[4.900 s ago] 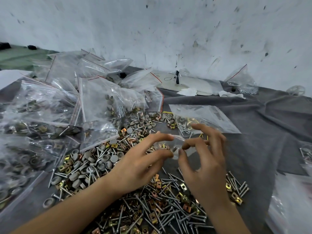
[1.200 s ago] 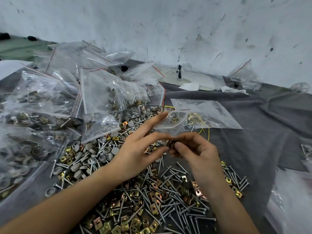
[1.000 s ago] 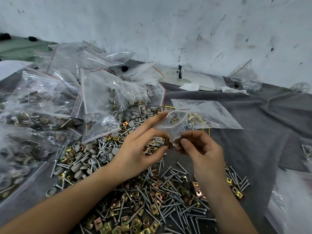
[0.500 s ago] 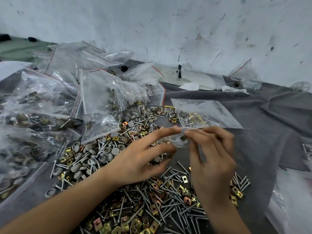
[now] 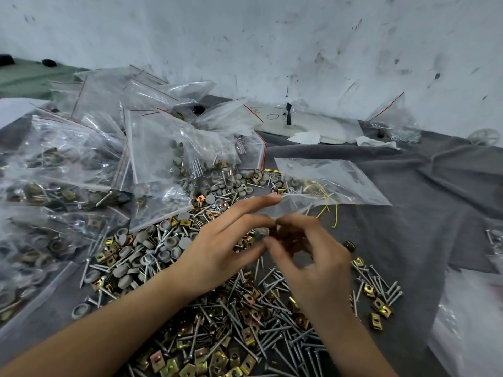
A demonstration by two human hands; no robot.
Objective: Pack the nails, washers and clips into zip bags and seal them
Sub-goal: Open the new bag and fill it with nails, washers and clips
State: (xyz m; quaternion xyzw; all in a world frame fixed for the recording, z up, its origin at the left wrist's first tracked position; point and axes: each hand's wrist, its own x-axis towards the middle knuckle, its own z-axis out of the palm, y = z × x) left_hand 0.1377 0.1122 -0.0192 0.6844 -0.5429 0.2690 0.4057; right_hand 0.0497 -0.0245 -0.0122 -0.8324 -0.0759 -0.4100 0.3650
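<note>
Loose nails (image 5: 275, 337), brass clips (image 5: 217, 361) and grey washers (image 5: 130, 251) lie heaped on the grey cloth (image 5: 424, 219) in front of me. My left hand (image 5: 223, 248) reaches over the heap with its fingers stretched out, pinching a small clear zip bag (image 5: 272, 212) between index and middle fingertips. My right hand (image 5: 310, 262) is curled right beside it, and its fingertips pinch something small and brown, seemingly clips, at the bag's mouth. Motion blur hides the exact contact.
Several filled zip bags (image 5: 70, 175) are piled at the left and back left. A larger clear bag (image 5: 329, 183) with yellow wire lies just beyond my hands. White objects (image 5: 315, 126) and another bag (image 5: 392, 122) sit by the wall. More plastic (image 5: 468, 322) lies at the right edge.
My right hand dropped from the bag's upper edge and curled in at its mouth, holding brown pieces. My left hand kept hold of the small bag and stayed roughly in place.
</note>
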